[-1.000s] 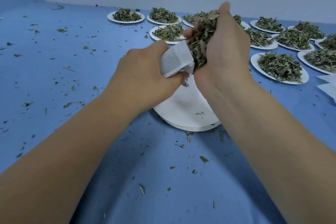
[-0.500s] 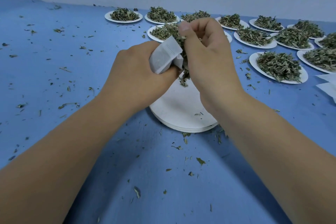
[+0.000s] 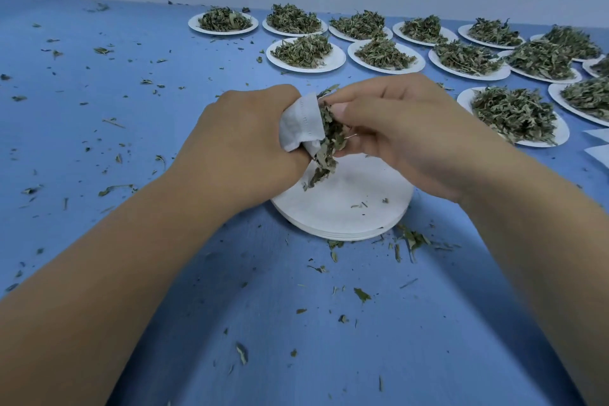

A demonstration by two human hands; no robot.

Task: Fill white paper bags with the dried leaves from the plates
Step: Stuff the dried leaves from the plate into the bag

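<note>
My left hand (image 3: pixel 244 145) grips a small white paper bag (image 3: pixel 301 122), its mouth turned toward my right hand. My right hand (image 3: pixel 402 135) has its fingers curled round a clump of dried green leaves (image 3: pixel 329 138) at the bag's mouth. Some leaves hang out below the bag and over a stack of white paper plates (image 3: pixel 342 208) that lies just under both hands. Only a few crumbs lie on the top plate.
Several white plates heaped with dried leaves (image 3: pixel 304 51) stand in rows at the back and right; the nearest one (image 3: pixel 514 115) is right of my right hand. Loose leaf bits litter the blue table (image 3: pixel 99 102). White paper (image 3: pixel 598 148) lies at the right edge.
My right hand has come down from above the bag to its mouth, with the leaves. Both hands have dropped lower over the plate stack, and the bag has tilted sideways.
</note>
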